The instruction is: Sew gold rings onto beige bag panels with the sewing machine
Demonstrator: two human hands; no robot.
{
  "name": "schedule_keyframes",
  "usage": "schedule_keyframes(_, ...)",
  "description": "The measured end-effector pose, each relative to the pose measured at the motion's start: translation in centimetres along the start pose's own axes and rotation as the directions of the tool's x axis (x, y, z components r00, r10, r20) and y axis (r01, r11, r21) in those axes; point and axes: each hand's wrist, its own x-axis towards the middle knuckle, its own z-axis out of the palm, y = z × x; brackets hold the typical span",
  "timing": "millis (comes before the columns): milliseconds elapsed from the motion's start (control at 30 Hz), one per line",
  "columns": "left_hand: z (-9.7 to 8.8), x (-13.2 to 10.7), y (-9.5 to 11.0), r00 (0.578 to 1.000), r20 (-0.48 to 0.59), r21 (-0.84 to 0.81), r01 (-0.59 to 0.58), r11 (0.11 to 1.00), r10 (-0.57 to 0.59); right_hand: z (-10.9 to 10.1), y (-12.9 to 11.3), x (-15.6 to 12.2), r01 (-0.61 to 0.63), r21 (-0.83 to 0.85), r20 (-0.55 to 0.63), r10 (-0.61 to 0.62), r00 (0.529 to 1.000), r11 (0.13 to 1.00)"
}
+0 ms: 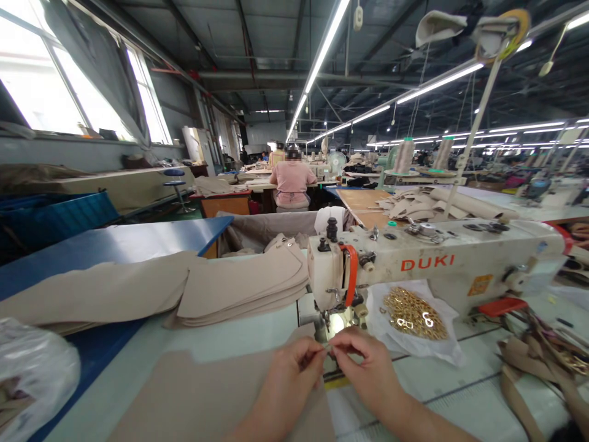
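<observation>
My left hand point(294, 367) is closed in a pinch just in front of the sewing machine point(488, 258). Right beside it, my right hand point(365, 367) pinches too, the fingertips of both hands almost meeting below the lit needle area. Whatever lies between the fingertips is too small to make out. A flat taupe fabric piece point(197, 396) spreads on the table under my left forearm. Gold metal rings point(416, 314) lie heaped on a white sheet point(455, 350) to the right of my hands.
Stacked taupe panels point(239, 285) lie behind left, with more panels point(105, 285) beside them. Fabric strips point(522, 362) hang at the right. A clear plastic bag point(41, 362) sits at the left edge. A person in pink point(294, 181) sits farther ahead.
</observation>
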Motion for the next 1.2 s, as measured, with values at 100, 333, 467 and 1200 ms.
schedule_keyframes(100, -0.2, -0.1, 0.3, 0.999, 0.044, 0.004, -0.027, 1.000, 0.027, 0.0, -0.2, 0.0, 0.007, -0.020, 0.011, -0.007, 1.000, 1.000)
schedule_keyframes(333, -0.4, 0.5, 0.1, 0.997, 0.067, -0.243, 0.057, 0.968, -0.042, 0.0, -0.2, -0.2, -0.028, 0.131, 0.103, 0.015, 0.995, 0.991)
schedule_keyframes(467, -0.6, 0.5, 0.1, 0.990, 0.139, -0.338, 0.052, 0.940, -0.005, 0.0, 0.7, 0.0, -0.286, 0.376, 0.198, 0.225, 0.954, 0.882)
schedule_keyframes(1200, -0.7, 1.0, 0.5, 0.932, 0.302, -0.462, 0.327, 0.824, -0.200, 0.3, 0.8, 0.2, -0.492, 0.544, 0.348, 0.350, 0.870, 0.680)
